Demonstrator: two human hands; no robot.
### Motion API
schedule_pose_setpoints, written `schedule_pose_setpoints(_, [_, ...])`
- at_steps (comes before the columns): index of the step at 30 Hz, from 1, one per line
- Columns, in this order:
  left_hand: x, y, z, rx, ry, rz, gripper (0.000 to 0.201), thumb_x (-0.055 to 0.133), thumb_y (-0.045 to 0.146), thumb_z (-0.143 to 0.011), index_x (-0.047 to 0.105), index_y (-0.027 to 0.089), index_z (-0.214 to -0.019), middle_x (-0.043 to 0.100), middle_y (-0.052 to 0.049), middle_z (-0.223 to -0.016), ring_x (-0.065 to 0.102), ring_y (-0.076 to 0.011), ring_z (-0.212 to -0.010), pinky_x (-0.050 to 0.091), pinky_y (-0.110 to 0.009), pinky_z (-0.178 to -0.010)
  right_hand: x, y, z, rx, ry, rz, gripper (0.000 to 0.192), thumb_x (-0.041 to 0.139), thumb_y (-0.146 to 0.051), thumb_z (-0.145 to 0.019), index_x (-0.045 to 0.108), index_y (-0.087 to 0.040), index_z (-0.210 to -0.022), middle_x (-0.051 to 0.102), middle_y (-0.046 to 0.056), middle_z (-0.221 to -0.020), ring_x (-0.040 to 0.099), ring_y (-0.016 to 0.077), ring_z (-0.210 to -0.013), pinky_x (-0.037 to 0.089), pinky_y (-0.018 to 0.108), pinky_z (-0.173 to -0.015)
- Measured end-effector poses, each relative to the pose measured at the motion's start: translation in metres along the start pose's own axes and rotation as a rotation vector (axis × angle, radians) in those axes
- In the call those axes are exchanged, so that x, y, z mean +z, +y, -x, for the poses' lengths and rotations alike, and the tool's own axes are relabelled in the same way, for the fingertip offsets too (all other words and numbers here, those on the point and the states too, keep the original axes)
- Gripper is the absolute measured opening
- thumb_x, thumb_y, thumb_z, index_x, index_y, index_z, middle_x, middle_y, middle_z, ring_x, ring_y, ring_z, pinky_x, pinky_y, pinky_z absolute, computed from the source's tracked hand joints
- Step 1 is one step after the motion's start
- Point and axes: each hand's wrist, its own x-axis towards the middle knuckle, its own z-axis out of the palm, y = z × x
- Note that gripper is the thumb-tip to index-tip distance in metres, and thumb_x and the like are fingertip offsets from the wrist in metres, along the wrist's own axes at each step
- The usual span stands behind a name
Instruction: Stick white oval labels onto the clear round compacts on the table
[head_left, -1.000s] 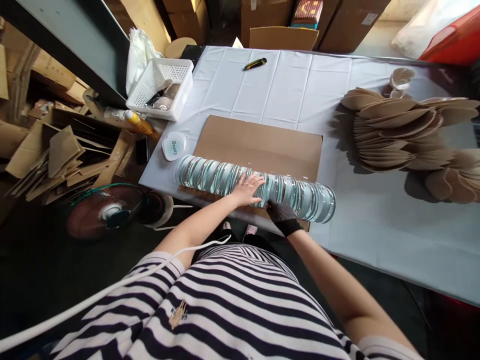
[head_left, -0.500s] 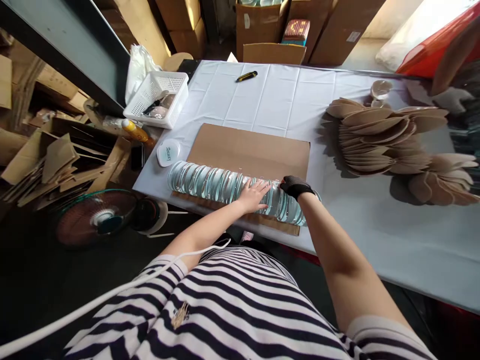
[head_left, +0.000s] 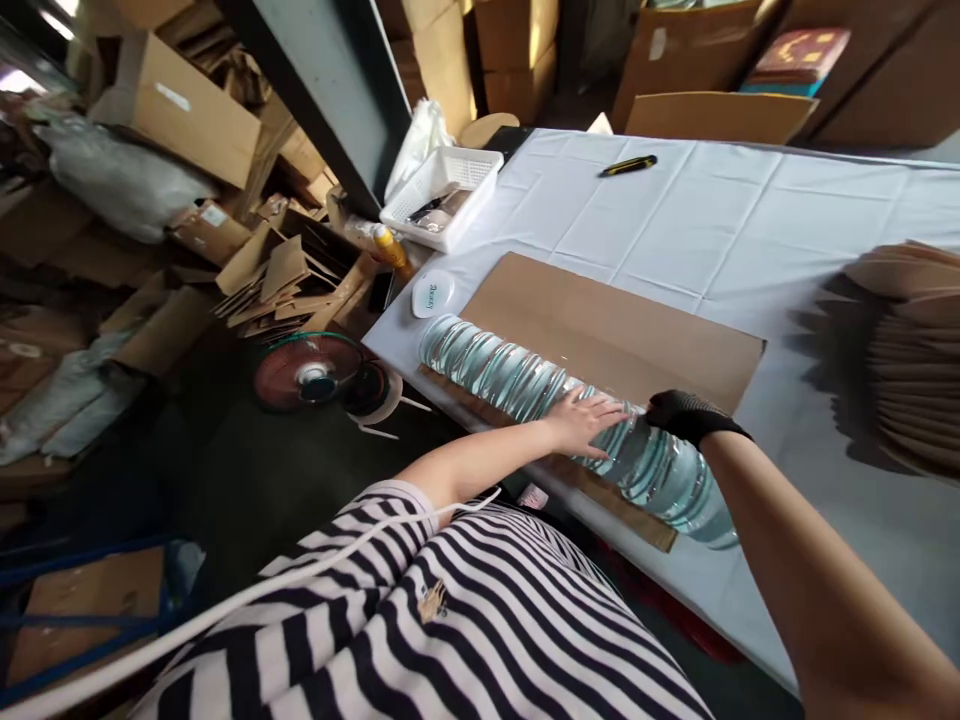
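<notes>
The gloved right hand (head_left: pixel 686 415) has moved over the row of glass lids (head_left: pixel 525 385), beside the flat left hand (head_left: pixel 589 422); both press it, fingers spread, gripping nothing.

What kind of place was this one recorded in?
Probably a packing or storage workshop: cardboard boxes stacked behind, cardboard scraps heaped on the floor, and a cloth-covered table where both hands rest on a long row of glass discs.

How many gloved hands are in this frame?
1. The right hand wears a black glove and rests on the row of glass discs; the left hand, bare, lies on the same row beside it.
</notes>
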Motion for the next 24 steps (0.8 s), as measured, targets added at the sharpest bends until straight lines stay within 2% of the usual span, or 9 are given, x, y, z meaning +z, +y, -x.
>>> schedule_pose_setpoints(3, [0.0,-0.001,0.001,-0.002,-0.006,-0.004,0.076,0.058,0.055,-0.086,0.035,0.026,-0.153,0.033,-0.004,-0.16,0.023,-0.027,-0.151,0.013,-0.051,-0.124,-0.003,-0.017,0.012,0.012,0.071,0.176,0.027,0.058,-0.025,-0.085,0.073,-0.016,-0.105,0.072,0.018,-0.105,0.069,0.0288,-0.095,0.051,0.033,-0.073])
schedule_pose_setpoints(5, [0.0,-0.001,0.003,-0.006,-0.014,0.01,0.076,0.057,0.055,-0.086,0.036,0.025,-0.153,0.032,-0.004,-0.16,0.023,-0.0269,-0.15,0.011,-0.051,-0.124,-0.003,-0.031,0.025,0.031,0.115,0.216,0.03,0.055,-0.022,-0.087,0.072,-0.015,-0.111,0.07,0.022,-0.111,0.068,0.0315,-0.103,0.052,0.037,-0.079])
schedule_pose_setpoints(8, [0.003,-0.003,0.004,-0.016,-0.006,0.037,0.077,0.057,0.055,-0.085,0.036,0.025,-0.152,0.033,-0.005,-0.16,0.025,-0.027,-0.15,0.007,-0.051,-0.125,-0.002,-0.043,0.036,0.031,0.146,0.189,0.03,0.052,-0.02,-0.09,0.071,-0.013,-0.112,0.069,0.023,-0.111,0.067,0.0326,-0.107,0.052,0.039,-0.083])
schedule_pose_setpoints(13, [0.008,-0.005,0.004,-0.027,0.016,0.058,0.078,0.061,0.056,-0.084,0.036,0.027,-0.152,0.036,-0.005,-0.159,0.026,-0.0281,-0.149,0.008,-0.054,-0.124,0.01,-0.045,0.062,0.063,0.246,0.114,0.034,0.042,-0.021,-0.096,0.069,-0.012,-0.113,0.07,0.022,-0.11,0.067,0.0306,-0.108,0.05,0.037,-0.087])
schedule_pose_setpoints(15, [0.009,-0.004,0.005,-0.023,0.019,0.052,0.079,0.062,0.056,-0.083,0.035,0.028,-0.152,0.036,-0.005,-0.158,0.025,-0.0285,-0.15,0.009,-0.054,-0.124,0.029,-0.048,0.082,0.063,0.29,0.085,0.035,0.039,-0.022,-0.097,0.066,-0.012,-0.117,0.07,0.021,-0.109,0.067,0.0283,-0.106,0.05,0.035,-0.087])
schedule_pose_setpoints(18, [0.01,-0.004,0.005,-0.018,0.032,0.052,0.078,0.061,0.056,-0.084,0.035,0.03,-0.152,0.036,-0.004,-0.158,0.025,-0.0276,-0.15,0.008,-0.054,-0.124,0.074,-0.061,0.107,0.051,0.227,0.017,0.035,0.038,-0.023,-0.098,0.063,-0.014,-0.121,0.071,0.018,-0.109,0.069,0.0261,-0.101,0.05,0.032,-0.083])
schedule_pose_setpoints(22, [0.009,-0.005,0.007,-0.025,0.038,0.063,0.075,0.06,0.055,-0.085,0.036,0.029,-0.151,0.036,-0.005,-0.159,0.025,-0.0264,-0.15,0.005,-0.053,-0.125,0.139,-0.086,0.116,0.06,0.135,-0.083,0.038,0.034,-0.015,-0.098,0.062,-0.014,-0.124,0.068,0.018,-0.119,0.067,0.0243,-0.108,0.048,0.03,-0.086])
schedule_pose_setpoints(24, [0.007,-0.005,0.009,-0.034,0.018,0.064,0.075,0.06,0.053,-0.085,0.035,0.028,-0.152,0.034,-0.005,-0.159,0.023,-0.0266,-0.15,0.005,-0.053,-0.125,0.154,-0.091,0.117,0.062,0.116,-0.129,0.037,0.034,-0.015,-0.099,0.063,-0.014,-0.122,0.068,0.017,-0.121,0.066,0.0238,-0.109,0.047,0.03,-0.087])
